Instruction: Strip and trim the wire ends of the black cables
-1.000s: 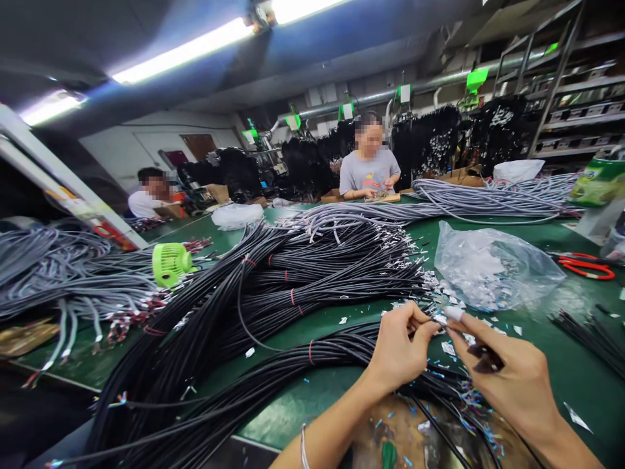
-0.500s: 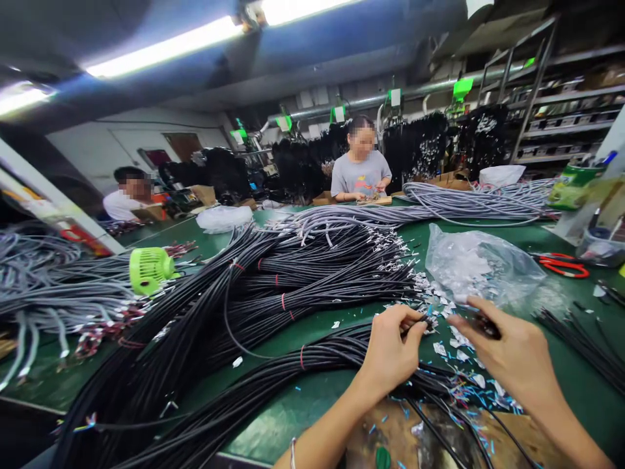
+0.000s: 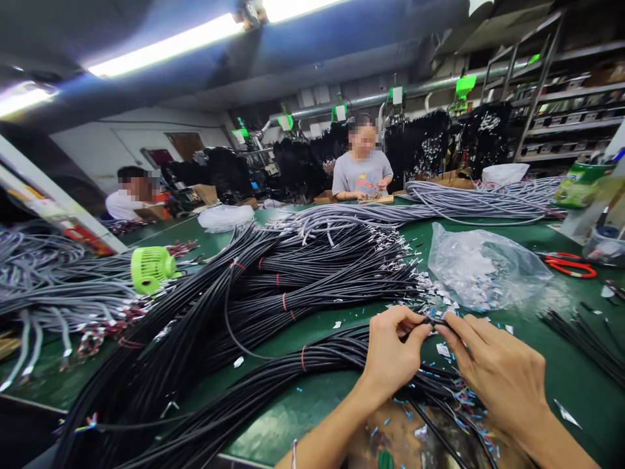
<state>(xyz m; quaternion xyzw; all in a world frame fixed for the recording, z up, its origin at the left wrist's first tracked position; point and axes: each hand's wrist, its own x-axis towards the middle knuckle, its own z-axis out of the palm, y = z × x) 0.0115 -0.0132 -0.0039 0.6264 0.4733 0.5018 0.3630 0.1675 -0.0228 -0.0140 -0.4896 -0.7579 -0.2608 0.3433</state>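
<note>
My left hand [image 3: 393, 345] is closed in a pinch on the end of a black cable [image 3: 430, 321]. My right hand [image 3: 498, 365] meets it there, thumb and forefinger pinched on the same cable end, so the tip is mostly hidden. Under my wrists runs a bundle of black cables [image 3: 273, 374] with a red tie [image 3: 303, 358] around it; its stripped ends show coloured wires [image 3: 469, 397]. Small white scraps [image 3: 443, 350] and blue bits lie around my fingers.
Beyond my hands lie a larger pile of black cables [image 3: 254, 280] and a clear plastic bag [image 3: 483, 270] of white pieces. Red-handled scissors [image 3: 569, 264] are at right, a green fan [image 3: 151, 268] at left. A co-worker [image 3: 362, 166] sits opposite, another [image 3: 129, 195] far left.
My right hand has moved left, from apart to touching the cable end by my left fingers, and its fingers have closed. My left hand stays in nearly the same place.
</note>
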